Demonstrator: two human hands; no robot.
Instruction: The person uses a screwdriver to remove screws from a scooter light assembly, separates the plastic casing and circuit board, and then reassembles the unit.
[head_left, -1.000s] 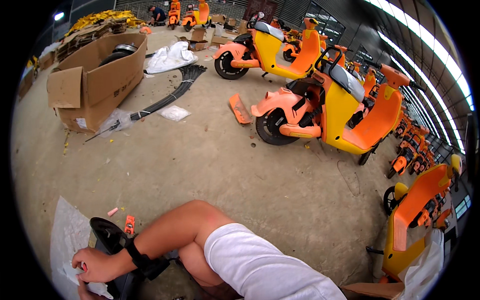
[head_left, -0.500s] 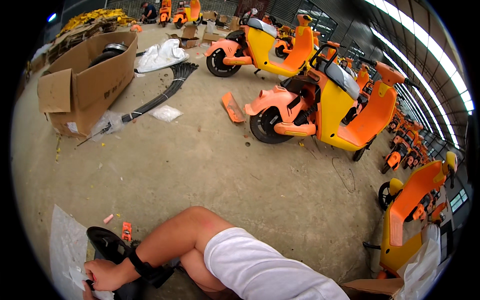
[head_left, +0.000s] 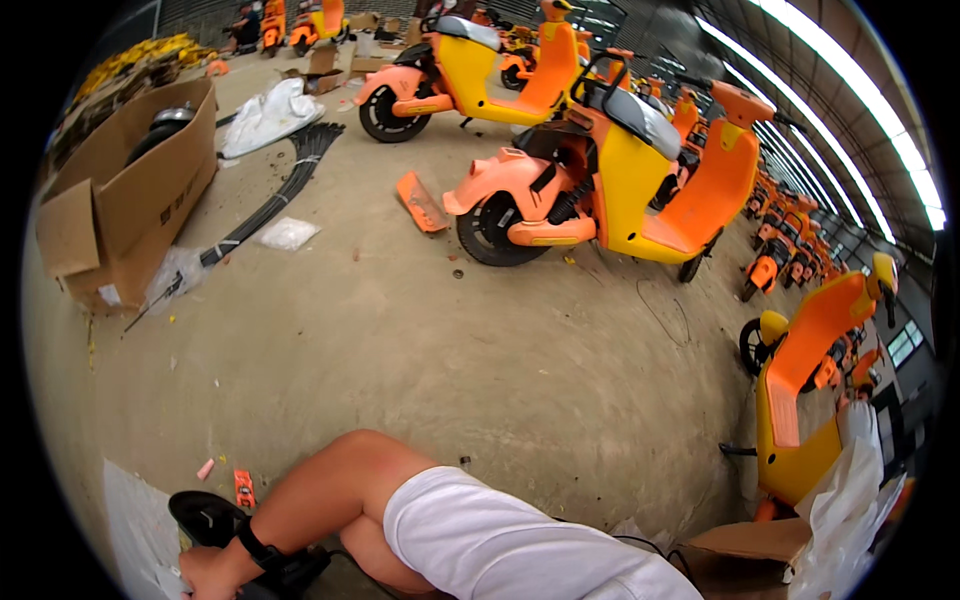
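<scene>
My right arm is bent in from the lower edge in a white sleeve, with a black strap and device at the wrist. At the lower left, my right hand has its fingers curled in; what they hold is hidden at the picture's edge. Just beyond it stands a round black part, partly covered by the wrist. A translucent plastic sheet lies beside the hand on the floor. Close by are a small orange part and a pink piece. My left hand is out of sight.
An orange and yellow scooter stands ahead, an orange panel by its rear wheel. At left are a cardboard box and a bundle of black cables. Another scooter and an open carton are at right.
The view has shifted, so the scooters and box sit further left and higher. My right hand is lower in the picture; the fingertips seen beside it earlier are gone from view.
</scene>
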